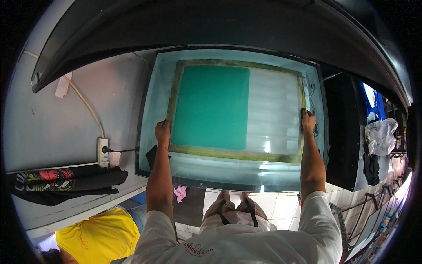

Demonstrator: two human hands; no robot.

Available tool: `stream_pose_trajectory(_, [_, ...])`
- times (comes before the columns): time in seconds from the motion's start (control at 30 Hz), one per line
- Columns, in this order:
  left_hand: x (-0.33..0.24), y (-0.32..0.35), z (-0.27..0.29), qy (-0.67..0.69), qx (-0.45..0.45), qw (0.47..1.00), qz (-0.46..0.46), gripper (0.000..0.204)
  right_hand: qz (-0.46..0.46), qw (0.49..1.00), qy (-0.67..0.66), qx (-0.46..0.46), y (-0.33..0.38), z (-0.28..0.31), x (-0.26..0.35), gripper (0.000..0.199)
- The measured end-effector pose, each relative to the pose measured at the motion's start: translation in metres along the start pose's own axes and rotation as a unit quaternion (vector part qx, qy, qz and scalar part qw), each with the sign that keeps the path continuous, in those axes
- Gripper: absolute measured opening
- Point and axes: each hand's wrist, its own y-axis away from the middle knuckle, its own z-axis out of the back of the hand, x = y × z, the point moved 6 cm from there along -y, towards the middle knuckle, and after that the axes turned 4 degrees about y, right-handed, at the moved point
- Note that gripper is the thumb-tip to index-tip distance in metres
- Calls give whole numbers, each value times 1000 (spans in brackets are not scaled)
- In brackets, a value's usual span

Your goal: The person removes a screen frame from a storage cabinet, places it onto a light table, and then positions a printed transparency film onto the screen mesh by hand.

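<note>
A screen printing frame [237, 154] with a yellowish, stained border lies on the glass top of a light table [202, 169]. Green emulsion [213, 108] coats the left part of its mesh, while the right part [274, 112] is pale and see-through. My left hand [162, 133] grips the frame's left side, its fingers closed on the border. On the opposite side my right hand [309, 121] is closed round the right border, a little farther from me. Both arms reach forward over the glass.
A raised black lid [220, 24] arches over the far side. Left stand a power strip [103, 152] with a plugged-in cable and a black printed shirt [66, 182]. A person in a yellow shirt [99, 237] is at lower left. Plastic bag [380, 137] and racks [365, 207] are right.
</note>
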Motion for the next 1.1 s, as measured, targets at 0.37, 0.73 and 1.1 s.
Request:
stream_pose_trajectory(0.37, [-4,-2,4,-33,-20,999,-36,33,-3,1000,8,7,4,-6,3,40])
stream_pose_trajectory(0.73, [9,-4,-4,82,57,994,33,39,40,985,51,161,20,33,-76,36])
stream_pose_trajectory(1.1, [-127,302,-90,74,133,971,-184,28,304,948,84,48,170,133,-97,27])
